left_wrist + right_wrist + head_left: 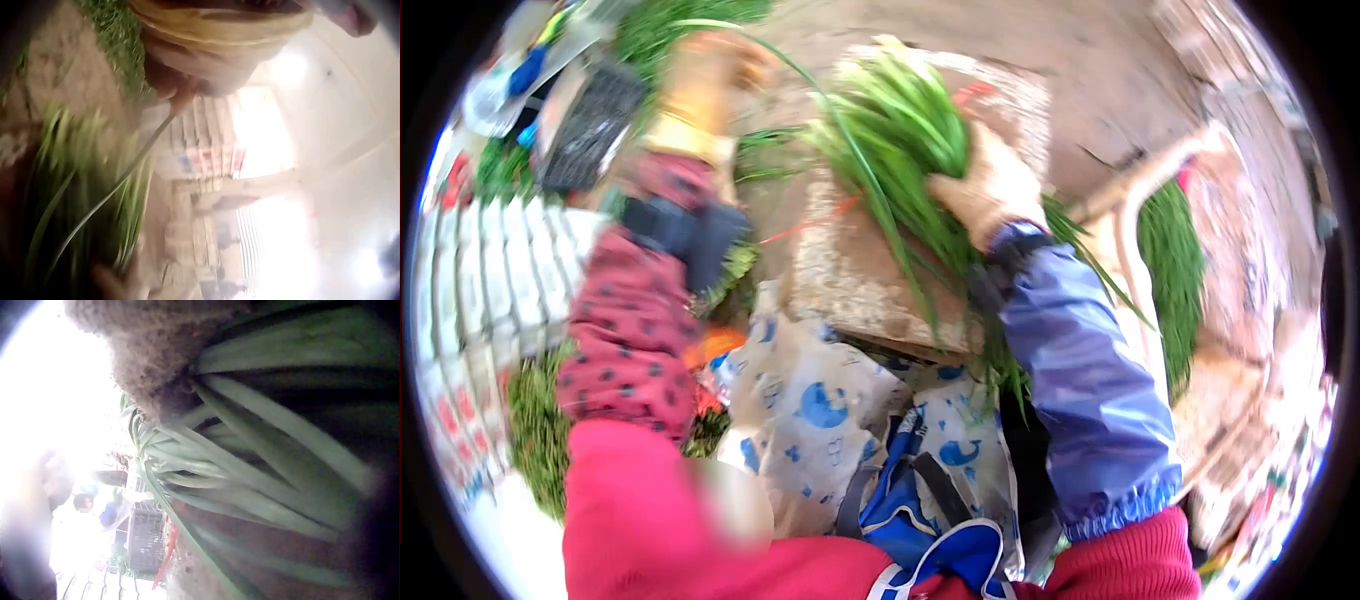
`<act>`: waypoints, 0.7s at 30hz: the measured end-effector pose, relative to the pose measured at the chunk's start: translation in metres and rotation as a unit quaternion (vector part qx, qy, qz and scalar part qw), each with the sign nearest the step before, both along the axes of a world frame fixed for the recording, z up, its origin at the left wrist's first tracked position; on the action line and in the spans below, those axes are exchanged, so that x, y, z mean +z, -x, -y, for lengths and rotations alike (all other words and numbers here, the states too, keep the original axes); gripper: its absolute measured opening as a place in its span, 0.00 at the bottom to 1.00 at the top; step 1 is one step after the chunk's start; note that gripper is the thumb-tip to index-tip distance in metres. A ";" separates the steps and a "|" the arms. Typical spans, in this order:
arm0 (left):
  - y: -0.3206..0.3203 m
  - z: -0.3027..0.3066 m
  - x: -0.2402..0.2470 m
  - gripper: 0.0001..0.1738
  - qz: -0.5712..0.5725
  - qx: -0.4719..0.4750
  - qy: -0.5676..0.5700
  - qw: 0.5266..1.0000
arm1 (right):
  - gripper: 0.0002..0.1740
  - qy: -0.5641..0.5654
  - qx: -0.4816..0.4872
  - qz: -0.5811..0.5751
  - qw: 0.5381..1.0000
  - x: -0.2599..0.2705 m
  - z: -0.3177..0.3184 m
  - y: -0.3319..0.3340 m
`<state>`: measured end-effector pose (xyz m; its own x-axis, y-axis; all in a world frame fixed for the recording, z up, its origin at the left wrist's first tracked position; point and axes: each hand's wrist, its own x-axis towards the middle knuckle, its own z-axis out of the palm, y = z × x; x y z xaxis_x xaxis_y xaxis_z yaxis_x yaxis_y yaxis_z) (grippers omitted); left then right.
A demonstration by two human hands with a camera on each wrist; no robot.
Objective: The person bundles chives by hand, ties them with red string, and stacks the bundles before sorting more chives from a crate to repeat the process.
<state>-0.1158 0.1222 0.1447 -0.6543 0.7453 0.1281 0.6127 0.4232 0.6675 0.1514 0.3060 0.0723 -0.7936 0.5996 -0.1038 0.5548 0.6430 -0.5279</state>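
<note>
A bunch of garlic chives (890, 140), pale at the far ends, lies over a worn, speckled block (880, 290). My gloved right hand (992, 190) grips the bunch from its right side; in the right wrist view the leaves (262, 444) fan out below the glove (156, 356). Up and to the left, my gloved left hand (710, 85), blurred, pinches the end of one long leaf (800, 70). That leaf (119, 181) stretches from the left fingertips across the bunch in the left wrist view. A thin red strip (810, 222) crosses the block's left part.
Loose greens (1175, 280) are heaped to the right, beside a pale curved edge (1135, 220). Another pile (540, 430) lies at lower left near white ribbed crates (500, 260). A dark crate (590, 125) stands at upper left. A whale-print apron (820, 410) covers my lap.
</note>
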 end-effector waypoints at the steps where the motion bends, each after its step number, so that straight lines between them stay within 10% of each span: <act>1: 0.085 0.015 -0.007 0.20 -0.129 -0.038 0.000 0.991 | 0.38 0.060 0.016 -0.009 0.998 0.009 -0.001 -0.004; 5: 0.133 -0.024 0.003 0.20 0.057 0.049 -0.103 0.992 | 0.33 0.066 -0.011 0.034 0.997 0.008 -0.009 -0.015; 6: 0.131 -0.038 -0.023 0.23 -0.195 -0.090 -0.080 0.973 | 0.31 0.028 -0.016 0.000 0.999 0.000 -0.006 -0.014; 8: -0.076 -0.076 -0.019 0.26 0.007 -0.103 0.016 0.995 | 0.38 -0.023 -0.031 0.078 0.996 -0.008 0.010 -0.003; 11: -0.115 -0.100 -0.115 0.29 -0.175 -0.319 -0.014 0.931 | 0.40 -0.039 -0.033 0.100 0.994 -0.021 0.015 0.006; 17: -0.137 -0.120 -0.135 0.33 -0.085 -0.233 0.017 0.969 | 0.35 0.152 0.038 0.047 0.987 -0.021 -0.025 -0.009; 20: -0.099 -0.110 -0.197 0.30 -0.507 -0.236 0.105 0.822 | 0.36 0.152 0.161 0.025 0.975 0.035 -0.066 -0.061; 21: -0.111 -0.109 -0.185 0.28 -0.439 -0.229 0.120 0.861 | 0.36 0.135 0.193 0.023 0.972 0.059 -0.084 -0.083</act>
<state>-0.0049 0.2308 -0.0407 -0.0146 0.9733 0.2289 0.9755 0.0641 -0.2104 0.2345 0.3898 0.1315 -0.9449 0.2036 -0.2562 0.3262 0.6495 -0.6868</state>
